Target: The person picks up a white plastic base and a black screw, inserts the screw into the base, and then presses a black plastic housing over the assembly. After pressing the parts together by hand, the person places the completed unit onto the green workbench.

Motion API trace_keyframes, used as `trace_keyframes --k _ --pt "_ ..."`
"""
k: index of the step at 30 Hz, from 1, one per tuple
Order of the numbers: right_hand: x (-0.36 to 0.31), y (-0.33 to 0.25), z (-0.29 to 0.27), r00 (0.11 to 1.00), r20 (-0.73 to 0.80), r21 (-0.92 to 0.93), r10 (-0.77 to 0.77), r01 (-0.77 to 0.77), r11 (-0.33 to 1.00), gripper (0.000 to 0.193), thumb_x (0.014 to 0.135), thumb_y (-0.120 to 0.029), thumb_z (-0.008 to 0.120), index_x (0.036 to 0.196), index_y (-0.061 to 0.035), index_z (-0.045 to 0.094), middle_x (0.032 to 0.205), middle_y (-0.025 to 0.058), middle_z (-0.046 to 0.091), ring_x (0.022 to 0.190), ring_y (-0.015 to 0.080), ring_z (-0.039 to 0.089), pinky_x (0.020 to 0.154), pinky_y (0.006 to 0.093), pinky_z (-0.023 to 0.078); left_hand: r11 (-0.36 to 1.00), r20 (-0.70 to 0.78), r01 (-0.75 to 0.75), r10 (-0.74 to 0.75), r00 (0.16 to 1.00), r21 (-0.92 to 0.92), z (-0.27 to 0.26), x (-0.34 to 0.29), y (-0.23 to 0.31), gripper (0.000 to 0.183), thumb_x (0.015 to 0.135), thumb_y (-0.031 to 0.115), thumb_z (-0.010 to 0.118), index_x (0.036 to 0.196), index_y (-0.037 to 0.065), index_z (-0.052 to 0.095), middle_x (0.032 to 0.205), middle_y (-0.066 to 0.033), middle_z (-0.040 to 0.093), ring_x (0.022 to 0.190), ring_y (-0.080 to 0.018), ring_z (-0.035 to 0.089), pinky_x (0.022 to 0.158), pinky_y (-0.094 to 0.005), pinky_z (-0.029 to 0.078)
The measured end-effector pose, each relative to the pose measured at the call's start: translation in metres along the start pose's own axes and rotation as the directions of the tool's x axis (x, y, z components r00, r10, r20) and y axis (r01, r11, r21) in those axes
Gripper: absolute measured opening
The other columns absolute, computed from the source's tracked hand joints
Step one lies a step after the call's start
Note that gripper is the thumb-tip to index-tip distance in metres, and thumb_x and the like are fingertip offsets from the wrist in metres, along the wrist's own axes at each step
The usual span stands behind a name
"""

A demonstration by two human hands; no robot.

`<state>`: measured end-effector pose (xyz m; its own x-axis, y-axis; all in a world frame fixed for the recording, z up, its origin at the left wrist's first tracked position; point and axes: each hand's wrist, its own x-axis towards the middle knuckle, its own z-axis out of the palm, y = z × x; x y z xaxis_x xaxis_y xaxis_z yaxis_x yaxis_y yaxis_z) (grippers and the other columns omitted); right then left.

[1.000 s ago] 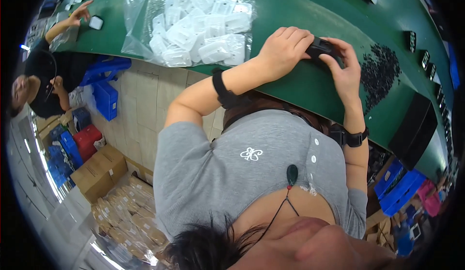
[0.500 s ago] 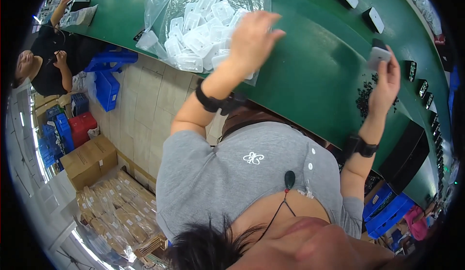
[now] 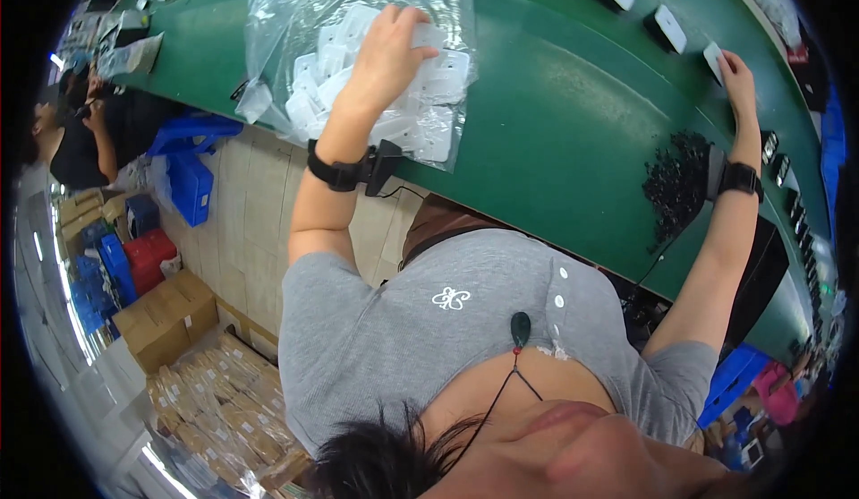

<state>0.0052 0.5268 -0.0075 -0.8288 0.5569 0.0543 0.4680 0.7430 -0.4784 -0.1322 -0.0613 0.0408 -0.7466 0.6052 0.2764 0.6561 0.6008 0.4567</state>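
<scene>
My left hand [image 3: 389,59] rests on a pile of white plastic covers [image 3: 445,76], its bent fingers and thumb apart over them. The covers lie in a clear plastic bag [image 3: 277,7] spread on the green table. Far to the right, my right hand [image 3: 739,80] pinches a white-topped box [image 3: 713,62] by its edge. That box is at the end of a row, beside another black box with a white top [image 3: 667,29]. Below my right forearm, a heap of small black parts [image 3: 673,181] is on the table.
Open black cases [image 3: 769,147] line the right side of the green table [image 3: 546,132]. A black box or tray [image 3: 761,271] sits by the near right edge. Blue crates [image 3: 190,186] and cardboard cartons [image 3: 170,315] stand on the floor at left. Another person [image 3: 85,141] is at far left.
My left hand has moved left and down onto the covers. My right hand has carried the white-topped box away from me to the row. The whole view has shifted slightly.
</scene>
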Motion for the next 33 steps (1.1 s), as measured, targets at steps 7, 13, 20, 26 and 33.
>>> trace_keyframes --k 7,13,20,26,33 --pt "-0.052 -0.047 0.005 0.907 -0.357 -0.286 -0.221 0.119 0.951 0.038 0.090 -0.037 0.061 0.119 -0.0141 0.064 0.112 0.0137 0.064 0.105 0.0308 0.060 0.088 0.0393 0.048 0.998 -0.085 0.059 -0.061 0.995 -0.026 -0.019 0.002 0.019 0.021 0.079 0.008 0.072 0.089 0.000 0.057 0.080 -0.0156 0.060 0.072 -0.0324 0.059 0.063 -0.0375 0.047" --pt "-0.195 -0.129 -0.006 0.923 -0.239 -0.163 -0.302 0.268 0.949 0.013 0.084 -0.017 0.068 0.091 -0.0054 0.068 0.089 0.0077 0.065 0.081 0.0231 0.060 0.072 0.0330 0.048 0.788 0.036 0.182 -0.200 0.979 -0.589 0.003 -0.026 0.067 0.011 0.089 0.006 0.066 0.092 -0.001 0.059 0.075 -0.0066 0.062 0.059 -0.0115 0.058 0.052 -0.0247 0.046" --pt "-0.244 -0.140 0.034 0.928 -0.259 -0.198 -0.267 0.220 0.955 0.014 0.078 -0.018 0.073 0.086 -0.0080 0.068 0.088 0.0048 0.060 0.083 0.0265 0.055 0.072 0.0378 0.046 0.545 0.352 0.343 -0.092 0.932 -0.765 0.067 -0.060 0.123 0.010 0.091 0.004 0.063 0.089 -0.002 0.055 0.070 -0.0048 0.060 0.053 -0.0075 0.056 0.045 -0.0220 0.044" --pt "-0.247 -0.147 0.040 0.894 -0.276 -0.311 -0.353 0.264 0.913 0.009 0.079 -0.009 0.069 0.082 -0.0058 0.061 0.081 0.0064 0.054 0.076 0.0240 0.054 0.068 0.0348 0.045 0.546 0.372 0.326 -0.029 0.928 -0.772 0.077 -0.071 0.155 0.015 0.090 0.003 0.061 0.106 0.002 0.060 0.078 -0.0067 0.061 0.056 -0.0089 0.057 0.045 -0.0243 0.045" --pt "-0.281 -0.195 0.036 0.994 0.074 0.912 0.085 -0.102 0.397 0.012 0.093 -0.009 0.062 0.096 0.0021 0.059 0.089 0.0087 0.066 0.077 0.0120 0.061 0.069 0.0245 0.049 0.601 0.192 0.105 0.082 0.978 -0.792 0.081 -0.064 0.169 0.017 0.088 -0.001 0.061 0.104 0.003 0.064 0.081 -0.0082 0.055 0.057 -0.0151 0.060 0.050 -0.0255 0.047"
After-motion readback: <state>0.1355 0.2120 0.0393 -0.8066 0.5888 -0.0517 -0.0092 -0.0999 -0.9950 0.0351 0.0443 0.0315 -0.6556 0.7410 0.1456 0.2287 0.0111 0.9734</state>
